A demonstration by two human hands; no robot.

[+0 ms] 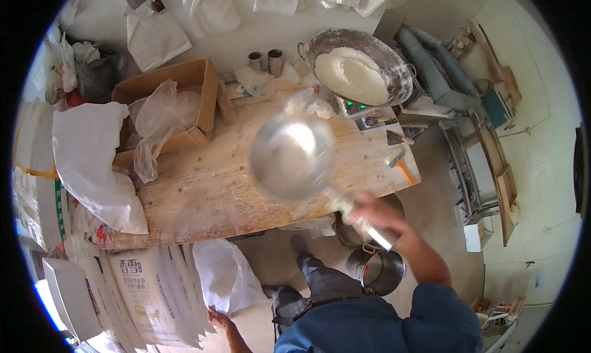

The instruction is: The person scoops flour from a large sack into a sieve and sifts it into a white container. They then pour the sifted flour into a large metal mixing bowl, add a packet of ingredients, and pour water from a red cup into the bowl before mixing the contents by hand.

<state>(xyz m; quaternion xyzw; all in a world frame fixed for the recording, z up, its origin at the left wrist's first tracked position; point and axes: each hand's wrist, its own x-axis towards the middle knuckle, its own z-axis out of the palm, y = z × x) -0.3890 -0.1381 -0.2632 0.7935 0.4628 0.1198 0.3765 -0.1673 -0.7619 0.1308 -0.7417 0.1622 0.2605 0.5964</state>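
Observation:
My right hand [377, 216] is closed round the handle of a large metal ladle [289, 162], which is raised over the wooden table. Its round bowl is smeared by motion, and I cannot make out what it holds. Low on the left, my left hand [219, 318] is at the lower edge of an open white sack [225, 279], its fingers bent and seeming to grip the edge. Pale material shows inside the sack. At the table's far right, a big two-handled metal basin [394, 66] holds a heap of white powder [351, 73].
The wooden table [209, 193] bears a cardboard box [209, 100] with plastic bags, two metal cans [275, 62], a scale [354, 108] beneath the basin and an orange-handled brush [403, 168]. Stacked sacks [141, 291] stand at lower left. A metal pot [385, 270] is on the floor beside me.

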